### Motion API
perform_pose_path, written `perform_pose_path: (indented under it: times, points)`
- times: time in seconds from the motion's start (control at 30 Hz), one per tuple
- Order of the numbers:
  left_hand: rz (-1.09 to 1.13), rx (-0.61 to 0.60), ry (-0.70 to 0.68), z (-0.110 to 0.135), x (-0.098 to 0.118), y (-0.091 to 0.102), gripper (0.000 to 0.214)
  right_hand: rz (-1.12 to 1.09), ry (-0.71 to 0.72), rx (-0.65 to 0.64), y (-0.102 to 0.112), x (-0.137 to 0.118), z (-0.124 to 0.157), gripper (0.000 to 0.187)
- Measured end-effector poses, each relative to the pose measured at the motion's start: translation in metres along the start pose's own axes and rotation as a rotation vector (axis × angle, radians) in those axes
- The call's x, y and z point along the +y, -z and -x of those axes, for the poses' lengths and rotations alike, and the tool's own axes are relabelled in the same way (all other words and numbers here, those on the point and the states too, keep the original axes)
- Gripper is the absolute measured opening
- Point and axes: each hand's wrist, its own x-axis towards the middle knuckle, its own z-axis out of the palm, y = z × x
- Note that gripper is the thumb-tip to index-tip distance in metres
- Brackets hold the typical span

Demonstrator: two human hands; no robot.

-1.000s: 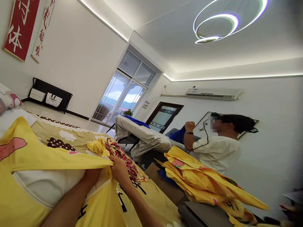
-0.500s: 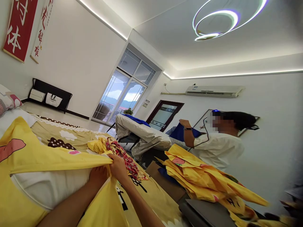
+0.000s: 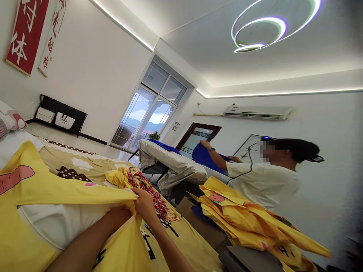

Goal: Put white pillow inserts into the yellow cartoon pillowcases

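A yellow duvet cover (image 3: 70,187) with pink cartoon prints spreads across the near left of the bed. Through its long opening, edged by what looks like a zip, a white quilt (image 3: 56,221) shows. My right hand (image 3: 145,204) is closed round the yellow fabric at a corner and pulls it taut. My left hand (image 3: 121,214) reaches through the opening under that same corner, close beside my right hand. Its fingers are hidden by the cloth, so what it grips cannot be seen.
A red checked cloth (image 3: 146,190) lies crumpled on the patterned bed sheet (image 3: 187,241). Folded yellow fabric (image 3: 246,211) is piled at right, above a dark grey box-like item (image 3: 252,258). Beyond, a person in white (image 3: 263,181) handles blue cloth (image 3: 207,156) by a covered bed (image 3: 170,156).
My left hand has slid deeper under the yellow corner and is more hidden. My right hand keeps its hold. The co-worker has shifted right, with the blue cloth now held out more to the left.
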Motion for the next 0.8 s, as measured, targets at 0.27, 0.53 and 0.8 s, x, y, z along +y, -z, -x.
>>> perform_pose_path:
  times: [0.27,0.53,0.8]
  points:
    - [-0.318,0.160,0.060,0.003,0.013,-0.009,0.048,-0.119,0.013,-0.024,0.002,0.003,0.004,0.048]
    - [-0.255,0.061,0.199,0.006,0.020,-0.010,0.046,-0.122,-0.012,-0.019,-0.004,0.000,-0.002,0.045]
    - [-0.139,0.086,0.185,-0.001,0.026,-0.002,0.051,-0.257,-0.025,-0.074,-0.001,0.006,0.005,0.044]
